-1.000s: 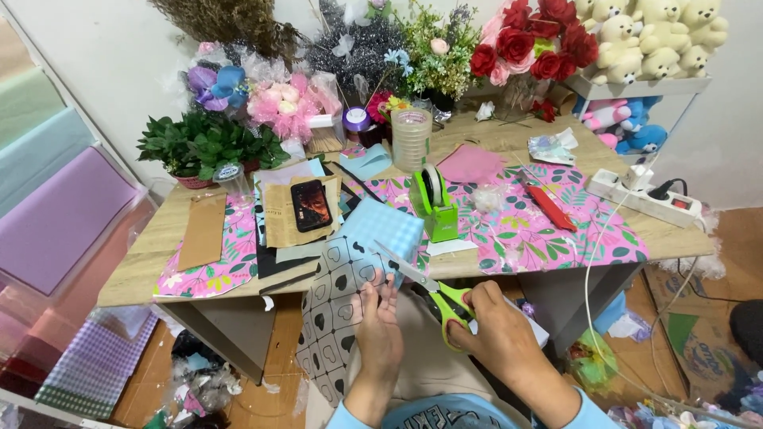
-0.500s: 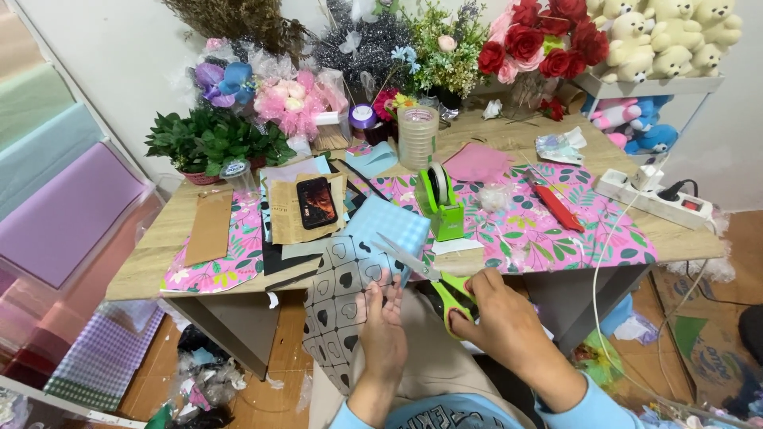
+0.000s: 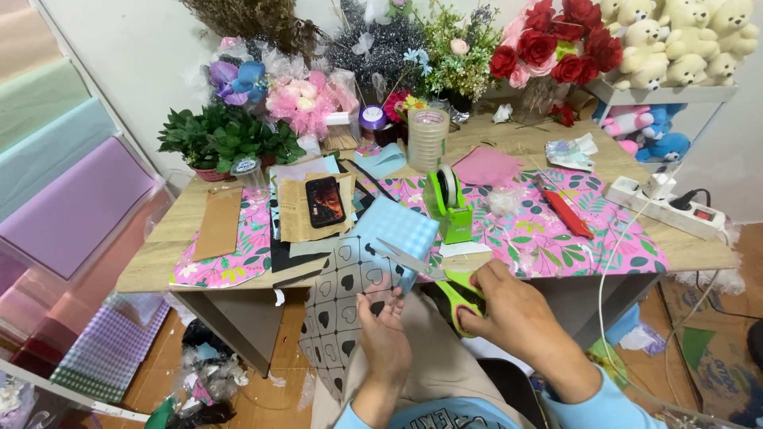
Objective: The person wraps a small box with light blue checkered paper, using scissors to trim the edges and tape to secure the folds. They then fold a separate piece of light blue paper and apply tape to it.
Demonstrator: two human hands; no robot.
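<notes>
Scissors (image 3: 433, 274) in right hand (image 3: 513, 314) grip, handles half hidden; left hand (image 3: 387, 326) pinches thin, unclear strand.

Wooden table (image 3: 699, 253), pink floral wrapping sheet (image 3: 548, 238), green tape dispenser (image 3: 449, 202), phone (image 3: 324, 202) on brown paper, white power strip (image 3: 664, 205), potted greenery (image 3: 226, 139)

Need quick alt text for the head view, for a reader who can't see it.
The right hand holds green-handled scissors, blades open, beside the left hand, which pinches a thin strand at a heart-patterned sheet. Behind them, a wooden table holds flowers, paper and a green tape dispenser.
</notes>
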